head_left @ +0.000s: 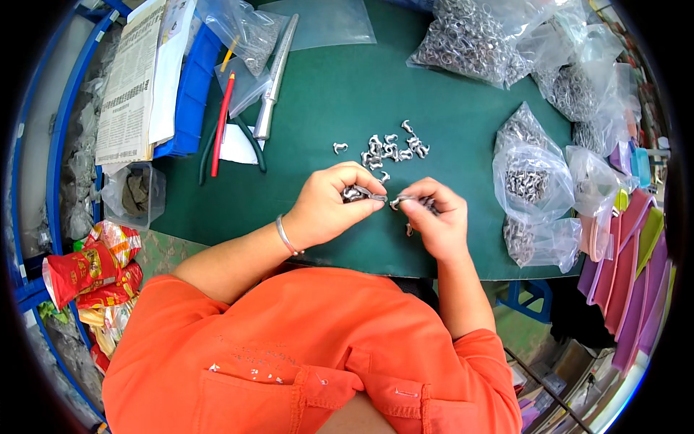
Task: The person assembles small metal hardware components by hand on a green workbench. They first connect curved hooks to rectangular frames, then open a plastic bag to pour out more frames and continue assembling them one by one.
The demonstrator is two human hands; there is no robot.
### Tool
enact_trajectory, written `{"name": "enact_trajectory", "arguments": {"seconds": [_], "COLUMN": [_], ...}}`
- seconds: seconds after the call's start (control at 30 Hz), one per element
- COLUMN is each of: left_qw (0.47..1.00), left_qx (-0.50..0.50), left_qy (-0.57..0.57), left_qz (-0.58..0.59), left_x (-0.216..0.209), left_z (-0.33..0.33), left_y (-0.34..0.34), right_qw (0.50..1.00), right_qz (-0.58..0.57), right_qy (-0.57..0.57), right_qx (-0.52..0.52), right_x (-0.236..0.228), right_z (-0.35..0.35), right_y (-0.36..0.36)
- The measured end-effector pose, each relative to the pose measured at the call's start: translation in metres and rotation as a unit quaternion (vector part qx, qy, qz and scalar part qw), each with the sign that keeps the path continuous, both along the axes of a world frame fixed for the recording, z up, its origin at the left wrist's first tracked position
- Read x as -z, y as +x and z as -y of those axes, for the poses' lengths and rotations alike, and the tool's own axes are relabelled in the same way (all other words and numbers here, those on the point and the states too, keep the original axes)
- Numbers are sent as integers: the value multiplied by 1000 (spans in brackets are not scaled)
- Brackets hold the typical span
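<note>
Close to the table's near edge, my two hands almost meet. My left hand (329, 197) is closed round several small silver metal pieces (354, 193), one of them pinched between thumb and forefinger. Opposite it, my right hand (436, 217) pinches a small curved metal piece (395, 203), with more silver pieces tucked under its curled fingers. Just beyond the hands lies a loose pile of curved metal pieces (383, 150) on the green table mat (311, 94). One single piece (340, 147) rests apart, left of the pile. Their exact kind is too small to tell.
Pliers (258, 148), a red pencil (223, 123) and a tapered metal rod (277, 79) lie at the back left beside a blue bin (191, 90). Clear bags of metal parts (473, 47) fill the back right, and more bags (531, 173) line the right edge.
</note>
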State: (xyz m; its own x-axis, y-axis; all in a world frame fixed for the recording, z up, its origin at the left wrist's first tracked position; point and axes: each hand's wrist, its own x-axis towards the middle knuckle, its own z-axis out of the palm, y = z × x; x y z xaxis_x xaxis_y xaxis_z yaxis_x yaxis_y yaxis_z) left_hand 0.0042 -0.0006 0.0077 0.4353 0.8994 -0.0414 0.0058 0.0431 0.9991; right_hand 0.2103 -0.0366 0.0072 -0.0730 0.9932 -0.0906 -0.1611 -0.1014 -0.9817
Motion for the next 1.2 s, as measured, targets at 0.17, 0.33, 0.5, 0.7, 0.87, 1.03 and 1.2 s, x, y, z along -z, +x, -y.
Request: {"name": "enact_trajectory", "arguments": {"seconds": [0.17,0.33,0.5,0.7,0.87,1.03,1.2], "left_qw": [854,967,967,902,941,990,971], "left_qx": [2,-37,42,70,89,45,4], "left_qy": [-381,-249,180,331,267,75,-238], "left_qz": [356,50,-173,-267,-188,-109,5], "left_x": [-10,4,6,23,18,8,0], "left_z": [-11,-12,-6,5,4,12,8], "left_y": [-10,-7,16,35,23,6,2], "right_qw": [972,895,903,979,945,881,894], "right_qz": [-229,431,407,-160,316,454,431], "right_qy": [-50,18,-5,-123,84,116,106], "right_qx": [-9,-114,-138,-4,-16,-67,-57], "right_x": [-2,-17,-17,-3,1,2,3], "right_z": [-2,19,23,10,-17,-33,-31], "right_y": [26,20,22,35,12,-14,-9]}}
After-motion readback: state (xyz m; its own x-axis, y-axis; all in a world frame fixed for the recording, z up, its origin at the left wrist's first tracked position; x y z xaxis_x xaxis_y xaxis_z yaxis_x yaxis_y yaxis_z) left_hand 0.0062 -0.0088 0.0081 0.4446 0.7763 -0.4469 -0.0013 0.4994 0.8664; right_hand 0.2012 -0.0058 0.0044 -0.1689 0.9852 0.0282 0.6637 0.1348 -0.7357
